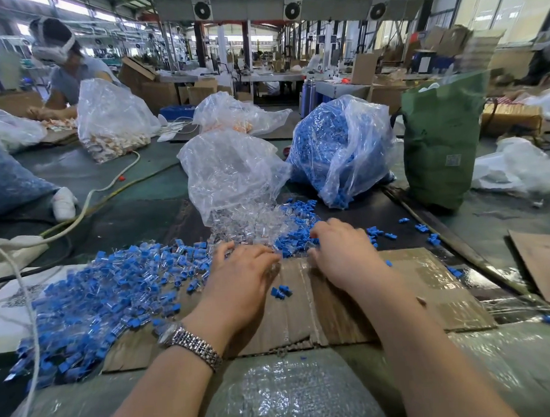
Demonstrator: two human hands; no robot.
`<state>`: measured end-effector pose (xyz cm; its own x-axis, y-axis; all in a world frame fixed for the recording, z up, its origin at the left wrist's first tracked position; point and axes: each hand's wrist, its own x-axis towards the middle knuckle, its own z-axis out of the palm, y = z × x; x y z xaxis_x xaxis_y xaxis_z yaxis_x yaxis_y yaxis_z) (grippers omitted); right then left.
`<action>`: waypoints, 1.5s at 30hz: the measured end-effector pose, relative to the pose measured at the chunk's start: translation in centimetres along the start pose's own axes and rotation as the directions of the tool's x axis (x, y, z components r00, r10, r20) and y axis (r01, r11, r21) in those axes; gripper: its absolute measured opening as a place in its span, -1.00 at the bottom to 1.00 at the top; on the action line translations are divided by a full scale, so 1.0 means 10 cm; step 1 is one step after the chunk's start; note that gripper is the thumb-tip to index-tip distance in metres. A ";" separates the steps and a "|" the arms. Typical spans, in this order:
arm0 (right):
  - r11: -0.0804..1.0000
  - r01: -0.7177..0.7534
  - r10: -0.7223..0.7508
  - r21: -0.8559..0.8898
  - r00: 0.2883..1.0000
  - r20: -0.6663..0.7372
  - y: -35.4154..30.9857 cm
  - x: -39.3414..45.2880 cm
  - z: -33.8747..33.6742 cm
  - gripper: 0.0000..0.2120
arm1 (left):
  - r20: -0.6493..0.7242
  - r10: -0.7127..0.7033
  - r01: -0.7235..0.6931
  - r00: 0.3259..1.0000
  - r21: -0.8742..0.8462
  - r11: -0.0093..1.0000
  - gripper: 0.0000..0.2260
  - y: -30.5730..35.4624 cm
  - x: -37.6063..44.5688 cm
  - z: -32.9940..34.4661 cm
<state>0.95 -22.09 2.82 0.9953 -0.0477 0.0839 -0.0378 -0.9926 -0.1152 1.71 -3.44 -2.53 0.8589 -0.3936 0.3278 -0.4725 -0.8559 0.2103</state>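
Left hand (242, 272): fingers bent, tips down at the near edge of the clear plastic pieces (249, 222); can't tell whether it pinches one. Right hand (342, 252): fingers curled into the blue plastic pieces (297, 235); the back of the hand hides any hold.

Clear pieces spill from an open clear bag (234, 172) and touch the blue pile just to its right. Both piles sit at the far edge of a flat sheet of cardboard (412, 281).

Both hands are palm-down and side by side, with forearms stretched forward. There is a metal watch (188, 344) on the left wrist.
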 end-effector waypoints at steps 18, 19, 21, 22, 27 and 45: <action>0.967 0.142 -0.169 0.210 0.979 0.113 -0.27 0.10 0.03 -0.82 | -0.062 -0.106 0.086 0.992 -0.273 0.958 -0.86 0.01 -0.04 -0.17; 0.963 0.153 -0.176 0.222 0.980 0.087 -0.27 0.07 0.04 -0.85 | -0.058 -0.139 0.111 0.989 -0.345 0.932 -0.86 0.02 -0.04 -0.20; 0.952 0.179 -0.186 0.250 0.983 0.003 -0.25 0.00 0.07 -0.90 | -0.038 -0.210 0.163 0.977 -0.500 0.851 -0.86 0.03 -0.05 -0.24; 0.942 0.180 -0.175 0.283 0.984 -0.045 -0.23 -0.02 0.08 -0.91 | -0.018 -0.242 0.188 0.970 -0.575 0.796 -0.85 0.03 -0.05 -0.26; 0.737 0.119 0.013 0.665 0.982 -0.191 -0.10 0.00 0.13 -0.87 | 0.131 -0.375 0.312 0.918 -0.823 0.475 -0.89 -0.02 -0.05 -0.32; 0.442 0.367 -0.083 0.819 0.925 -0.370 -0.25 -0.12 0.10 -0.82 | 0.280 -0.387 0.224 0.879 -0.957 -0.183 -0.71 -0.12 -0.03 -0.37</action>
<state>-0.03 -19.48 2.02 0.8913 -0.0027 0.4534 0.4213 -0.3645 -0.8304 1.25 -1.00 0.55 0.9928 -0.1085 -0.0513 0.0900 0.3896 0.9166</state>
